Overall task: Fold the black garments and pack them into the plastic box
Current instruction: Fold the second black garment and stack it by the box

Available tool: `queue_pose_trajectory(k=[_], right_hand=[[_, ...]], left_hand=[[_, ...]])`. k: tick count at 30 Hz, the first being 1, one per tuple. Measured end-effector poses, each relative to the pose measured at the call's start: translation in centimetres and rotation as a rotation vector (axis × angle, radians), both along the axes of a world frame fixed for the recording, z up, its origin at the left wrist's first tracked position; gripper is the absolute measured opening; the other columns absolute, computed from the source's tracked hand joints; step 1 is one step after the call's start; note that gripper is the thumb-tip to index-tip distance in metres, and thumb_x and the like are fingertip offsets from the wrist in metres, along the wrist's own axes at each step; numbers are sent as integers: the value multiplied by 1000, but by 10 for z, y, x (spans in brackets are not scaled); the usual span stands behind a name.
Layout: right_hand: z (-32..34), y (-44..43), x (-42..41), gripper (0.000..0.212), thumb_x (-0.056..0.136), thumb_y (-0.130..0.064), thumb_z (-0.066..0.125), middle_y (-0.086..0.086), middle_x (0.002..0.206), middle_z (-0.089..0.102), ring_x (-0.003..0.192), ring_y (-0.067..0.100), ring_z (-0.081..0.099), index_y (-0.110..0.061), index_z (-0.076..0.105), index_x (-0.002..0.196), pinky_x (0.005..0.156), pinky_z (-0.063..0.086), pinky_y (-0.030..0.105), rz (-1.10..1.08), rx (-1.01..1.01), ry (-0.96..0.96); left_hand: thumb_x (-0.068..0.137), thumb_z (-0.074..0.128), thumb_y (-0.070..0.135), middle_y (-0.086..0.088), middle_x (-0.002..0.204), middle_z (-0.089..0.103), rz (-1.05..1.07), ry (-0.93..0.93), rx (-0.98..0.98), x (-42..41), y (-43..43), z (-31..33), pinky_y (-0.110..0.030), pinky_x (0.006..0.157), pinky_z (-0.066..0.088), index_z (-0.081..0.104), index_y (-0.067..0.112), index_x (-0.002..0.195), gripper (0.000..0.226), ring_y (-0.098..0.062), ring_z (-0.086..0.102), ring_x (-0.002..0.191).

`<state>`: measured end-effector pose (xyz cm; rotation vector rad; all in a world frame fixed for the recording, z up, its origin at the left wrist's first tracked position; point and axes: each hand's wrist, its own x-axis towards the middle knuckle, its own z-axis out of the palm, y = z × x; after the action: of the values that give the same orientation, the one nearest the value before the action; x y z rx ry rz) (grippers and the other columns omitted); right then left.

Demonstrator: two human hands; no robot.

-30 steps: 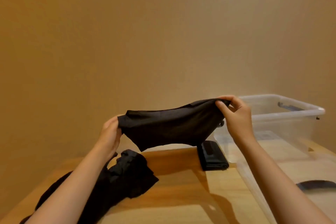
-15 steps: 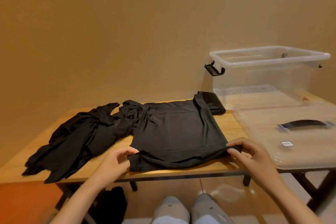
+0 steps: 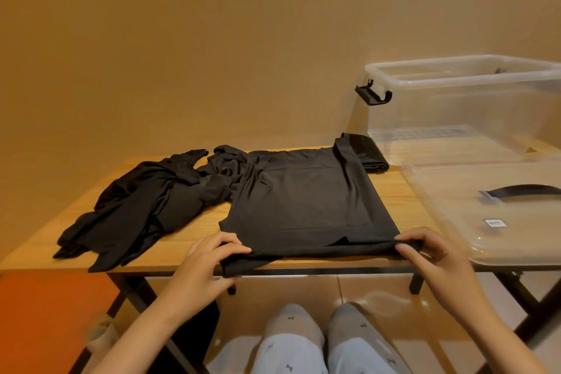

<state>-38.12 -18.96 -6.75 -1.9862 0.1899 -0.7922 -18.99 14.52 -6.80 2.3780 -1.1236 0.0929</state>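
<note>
Lowered from the air, where both hands held it stretched a second ago, the spread garment (image 3: pixel 306 206) now lies flat on the desk (image 3: pixel 400 200), much as it lay half a second ago, with its near hem along the near edge. Fingers and thumb of the left hand (image 3: pixel 206 264) pinch the near-left corner of this garment, and that corner droops a little over the near edge of the desk. At the same edge the right hand (image 3: pixel 434 255) pinches the near-right corner, fingers curled over the hem. To the left, a crumpled pile (image 3: pixel 145 206) of black cloth runs from the far edge towards the near-left corner of the desk, touching the spread garment's far-left part. A folded garment (image 3: pixel 370 158) sits at the far edge, partly under the spread garment's far-right corner and just beside the plastic box (image 3: pixel 455 106). That clear box stands upright at the far-right corner of the desk, a black latch (image 3: pixel 373 96) sticking out from its left end. Nearer than the box, its clear lid (image 3: pixel 485 231) lies flat along the right edge, black handle (image 3: pixel 522 191) on top, well apart from the right hand.
</note>
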Motion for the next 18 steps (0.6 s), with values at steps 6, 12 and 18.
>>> queue_pose_trajectory(k=[6,12,18], right_hand=[[-6,0,1,6,82,-40,62,-11,91,67,90,9,63,-40,64,87,80,51,23,-6,4,5],[-4,5,2,9,83,-31,60,-13,91,66,91,5,62,-40,63,85,79,49,15,-27,4,-13],[0,3,-8,32,88,-7,64,-14,89,66,90,4,62,-39,63,83,78,47,11,-36,-35,11]], left_hand=[[88,66,9,29,118,60,38,107,-231,-3,3,0,-34,109,36,70,39,103,33,7,46,125],[95,57,16,21,111,66,156,262,-311,-8,1,7,-33,103,45,69,33,106,24,1,54,115],[97,52,10,13,90,65,151,312,-452,-31,4,20,-10,79,44,65,40,88,35,-3,60,93]])
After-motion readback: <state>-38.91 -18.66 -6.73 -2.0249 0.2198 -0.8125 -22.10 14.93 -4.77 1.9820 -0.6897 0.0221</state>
